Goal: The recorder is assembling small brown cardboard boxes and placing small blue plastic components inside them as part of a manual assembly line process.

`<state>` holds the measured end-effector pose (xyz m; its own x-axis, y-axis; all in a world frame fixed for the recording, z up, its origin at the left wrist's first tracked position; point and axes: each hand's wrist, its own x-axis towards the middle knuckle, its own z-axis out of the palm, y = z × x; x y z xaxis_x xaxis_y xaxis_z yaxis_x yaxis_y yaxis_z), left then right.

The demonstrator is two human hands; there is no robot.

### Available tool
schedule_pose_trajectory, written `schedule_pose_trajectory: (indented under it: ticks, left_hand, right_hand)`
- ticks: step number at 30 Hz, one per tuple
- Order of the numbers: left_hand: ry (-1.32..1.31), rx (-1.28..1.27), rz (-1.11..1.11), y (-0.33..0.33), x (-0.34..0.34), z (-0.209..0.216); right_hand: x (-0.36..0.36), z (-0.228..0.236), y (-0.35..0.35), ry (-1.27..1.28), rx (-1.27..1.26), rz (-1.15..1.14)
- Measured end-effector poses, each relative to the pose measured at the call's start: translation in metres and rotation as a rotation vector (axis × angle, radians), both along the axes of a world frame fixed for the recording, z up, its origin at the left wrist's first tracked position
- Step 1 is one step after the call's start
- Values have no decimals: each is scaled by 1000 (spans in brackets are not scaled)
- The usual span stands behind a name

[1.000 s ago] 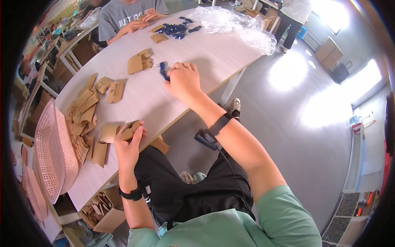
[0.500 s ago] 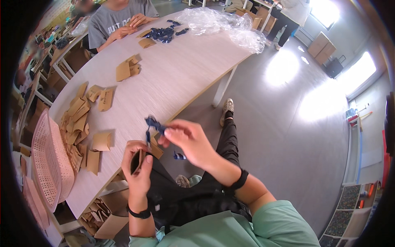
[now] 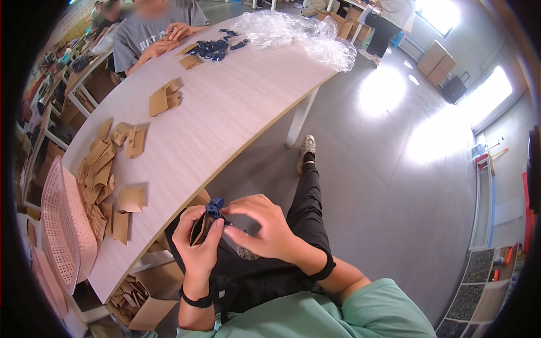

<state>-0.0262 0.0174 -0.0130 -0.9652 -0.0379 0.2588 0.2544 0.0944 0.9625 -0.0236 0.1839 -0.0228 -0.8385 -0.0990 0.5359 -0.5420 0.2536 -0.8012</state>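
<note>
My left hand (image 3: 197,239) is closed around a small brown cardboard pillow box (image 3: 199,230), whose end gapes open between thumb and fingers. Against the box's upper edge sits a dark blue bundle (image 3: 214,207), a coiled cord or strap by its look. My right hand (image 3: 264,230) pinches at the bundle's right side, with fingers bent and thumb below. Part of the bundle is hidden by the fingers. Both hands are over my lap, just off the table's near edge.
More pillow boxes (image 3: 131,199) lie on the pale table (image 3: 225,107), beside a pink perforated basket (image 3: 65,225). Farther off are dark blue bundles (image 3: 213,49), clear plastic bags (image 3: 293,28) and a co-worker in a grey shirt (image 3: 135,42). A carton (image 3: 155,312) stands below.
My right hand has brought the dark blue bundle down and left to the box. The bundle's dangling end has swung in, and my left hand still grips the box.
</note>
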Motion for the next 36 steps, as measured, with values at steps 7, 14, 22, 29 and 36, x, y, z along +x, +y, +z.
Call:
schedule_pose_trajectory:
  ticks: [7,14,22,29,36]
  left_hand:
    - [121,-189,-211,-5,0,1]
    - [-13,-163,-284,-2,8,0]
    - [-284,150,-293,-7,12,-11]
    - [-399,599,-365,-9,15,-18]
    - [-417,483,-289,-15,9,-27]
  right_hand:
    - [-2,7,10,-725,-610,325]
    - [2,11,15,-802,-773,324]
    - [7,12,10,-712,-839,297]
    - [12,14,3,-628,-663,190]
    - [18,3,3,-488,-361,155]
